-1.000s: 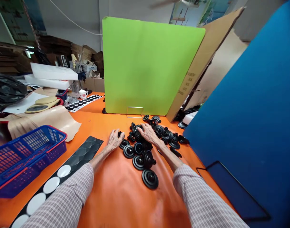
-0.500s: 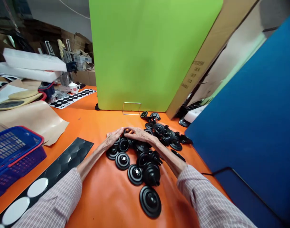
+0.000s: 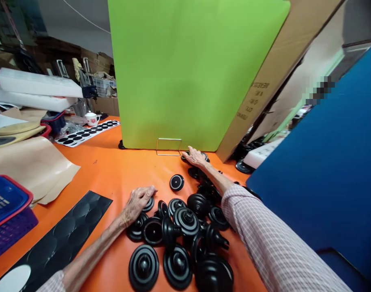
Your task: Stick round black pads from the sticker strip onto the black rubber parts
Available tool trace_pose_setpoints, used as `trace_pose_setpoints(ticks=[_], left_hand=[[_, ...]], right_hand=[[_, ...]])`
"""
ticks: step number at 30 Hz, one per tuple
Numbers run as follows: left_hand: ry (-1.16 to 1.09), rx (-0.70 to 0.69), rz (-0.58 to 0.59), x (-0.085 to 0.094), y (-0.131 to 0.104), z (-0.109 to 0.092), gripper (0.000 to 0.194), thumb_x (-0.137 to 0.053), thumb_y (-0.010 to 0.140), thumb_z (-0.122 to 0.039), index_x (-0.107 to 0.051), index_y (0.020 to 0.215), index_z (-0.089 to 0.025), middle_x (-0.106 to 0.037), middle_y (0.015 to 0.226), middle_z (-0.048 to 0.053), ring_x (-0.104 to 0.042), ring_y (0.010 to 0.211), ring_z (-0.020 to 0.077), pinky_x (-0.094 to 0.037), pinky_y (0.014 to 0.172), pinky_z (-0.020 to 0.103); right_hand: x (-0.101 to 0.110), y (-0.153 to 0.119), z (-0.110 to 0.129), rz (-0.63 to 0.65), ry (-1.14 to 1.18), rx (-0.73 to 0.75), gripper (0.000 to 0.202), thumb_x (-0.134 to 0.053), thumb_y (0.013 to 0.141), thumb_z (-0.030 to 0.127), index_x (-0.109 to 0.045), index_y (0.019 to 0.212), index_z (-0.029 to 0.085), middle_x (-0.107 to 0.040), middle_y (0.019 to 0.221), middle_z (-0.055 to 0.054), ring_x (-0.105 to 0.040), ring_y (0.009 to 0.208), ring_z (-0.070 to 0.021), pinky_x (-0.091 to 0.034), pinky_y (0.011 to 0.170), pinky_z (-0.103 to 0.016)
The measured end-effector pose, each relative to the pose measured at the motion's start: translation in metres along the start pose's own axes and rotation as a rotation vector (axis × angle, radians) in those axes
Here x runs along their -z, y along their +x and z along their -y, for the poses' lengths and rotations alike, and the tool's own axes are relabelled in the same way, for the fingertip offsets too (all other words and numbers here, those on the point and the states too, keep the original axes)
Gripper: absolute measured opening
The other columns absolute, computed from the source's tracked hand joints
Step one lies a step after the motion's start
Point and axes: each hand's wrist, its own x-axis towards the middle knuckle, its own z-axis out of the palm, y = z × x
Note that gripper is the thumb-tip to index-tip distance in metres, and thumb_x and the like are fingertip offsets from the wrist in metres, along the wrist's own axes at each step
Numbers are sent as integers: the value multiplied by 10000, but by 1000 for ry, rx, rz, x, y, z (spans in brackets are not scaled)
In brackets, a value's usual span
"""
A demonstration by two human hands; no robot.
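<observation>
A heap of black, stepped round discs with short stems lies on the orange tabletop. At the heap's left edge, my left hand rests over a black disc that is partly hidden beneath it, fingers stretched forward. My right hand reaches to the far end, by the green panel, with its fingers spread over a few more black discs. One disc with a pale ring lies flat and apart, between the two hands.
An upright green panel and a cardboard piece stand behind, a blue panel at right. A wire loop is at the green panel's foot. At left are a dark sheet with circles and a blue basket.
My right hand has moved away from my left hand to the far discs. The heap now appears nearer and more gathered, with one disc lying alone. My left hand stays at the heap's left side.
</observation>
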Motion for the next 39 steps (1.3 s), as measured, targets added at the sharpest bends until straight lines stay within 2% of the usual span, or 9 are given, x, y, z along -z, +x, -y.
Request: trace_pose_setpoints(ticks=[4, 9, 13, 17, 25, 28, 31, 35, 39], left_hand=[[10, -22, -29, -2, 1, 2, 551, -343, 889, -589, -719, 967, -192, -726, 1073, 79, -639, 1066, 229, -459, 993, 353], [-53, 0, -53, -1, 0, 5, 554, -404, 875, -579, -672, 1132, -168, -671, 1213, 87, -582, 1178, 237, -415, 1051, 350], [-80, 17, -55, 0, 0, 6, 562, -436, 854, -602, -681, 1096, -158, -675, 1199, 91, -581, 1171, 250, -399, 1060, 364], [-61, 22, -50, 2, -1, 5, 542, -424, 862, -609, -687, 1025, -164, -694, 1136, 85, -604, 1114, 245, -424, 1016, 351], [11, 44, -69, 1, -2, 2, 532, -390, 882, -606, -691, 944, -171, -721, 993, 60, -633, 1011, 243, -460, 935, 338], [-11, 64, -89, 1, 0, 5, 549, -412, 873, -599, -677, 1091, -171, -694, 1155, 80, -594, 1140, 252, -416, 1026, 348], [13, 54, -72, 1, 1, 7, 596, -399, 884, -579, -563, 1305, -190, -556, 1385, 86, -481, 1303, 242, -309, 1129, 376], [137, 32, 2, 2, 4, 3, 590, -325, 920, -559, -410, 1432, -280, -376, 1530, 44, -320, 1420, 253, -164, 1171, 512], [184, 44, 15, 1, 4, -4, 520, -392, 906, -535, -491, 1374, -330, -487, 1456, 18, -380, 1387, 260, -185, 1161, 512]], right_hand=[[-14, 16, -20, 33, -57, 2, 335, -576, 920, 356, -568, 1202, 174, -576, 1247, -88, -591, 1077, -224, -504, 910, -453], [-9, -14, -37, 96, -101, 132, 302, -583, 919, 338, -585, 1169, 168, -601, 1203, -79, -612, 1027, -203, -526, 875, -420], [-8, -31, -36, 78, -116, 146, 304, -574, 925, 345, -582, 1169, 163, -621, 1152, -72, -629, 974, -189, -539, 840, -401], [-14, -17, -29, -21, -123, 94, 349, -569, 926, 349, -551, 1232, 183, -566, 1266, -91, -591, 1080, -223, -513, 904, -447], [-15, 1, -34, 33, -91, 140, 347, -574, 924, 346, -553, 1227, 177, -579, 1244, -88, -600, 1066, -220, -518, 894, -442], [-11, -14, -26, 146, -63, 259, 340, -579, 922, 348, -565, 1211, 171, -589, 1235, -86, -601, 1071, -221, -509, 910, -452], [-5, -40, -8, 286, -25, 389, 265, -580, 918, 287, -615, 1151, 166, -629, 1198, -72, -600, 1089, -215, -458, 975, -469], [7, -84, 22, 419, 48, 490, 287, -453, 918, 168, -702, 1058, 196, -685, 1147, -45, -613, 1065, -206, -396, 1034, -415], [20, -125, 53, 523, 138, 528, 348, -386, 941, 258, -711, 1060, 224, -706, 1116, -29, -625, 1023, -209, -462, 926, -344]])
